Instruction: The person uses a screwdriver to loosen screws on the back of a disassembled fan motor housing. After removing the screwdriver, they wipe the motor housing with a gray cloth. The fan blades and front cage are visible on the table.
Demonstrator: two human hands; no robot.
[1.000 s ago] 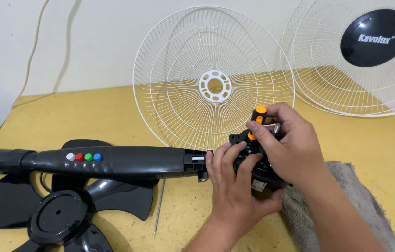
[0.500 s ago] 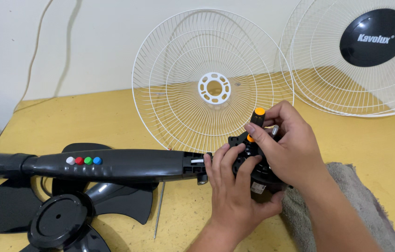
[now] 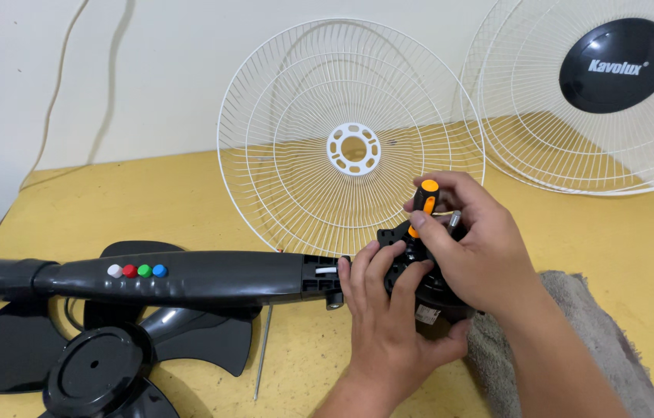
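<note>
While both hands crowd the black fan motor (image 3: 420,290) at centre-right of the yellow table (image 3: 149,193), the motor sits btwn them, mostly hidden. Left hand (image 3: 389,325) comes up from below, fingers curled narrow over the motor's front, thumb side pressed vs. its lower edge. Right hand (image 3: 474,248) wraps over the top from the right, closed on an orange-handled screwdriver (image 3: 423,203) held near upright, tip down into the motor housing; exact contact pt can't be made out.

A small white label w/ dark print shows on the motor's underside, just below the left fingers. Far right, a round black badge (image 3: 615,65) w/ white lettering sits in the middle of a white wire grille (image 3: 574,147) leaning on the wall. A second white grille (image 3: 303,155) w/ a white hub ring stands right behind the hands.

Left of the hands lies the black fan stem (image 3: 187,279), touching the motor end, w/ four round buttons (image 3: 136,271): white, red, green, blue. Under it, black fan blades (image 3: 102,364). A thin metal rod (image 3: 262,348) lies beside them. Grey towel (image 3: 574,340) under the right forearm.
</note>
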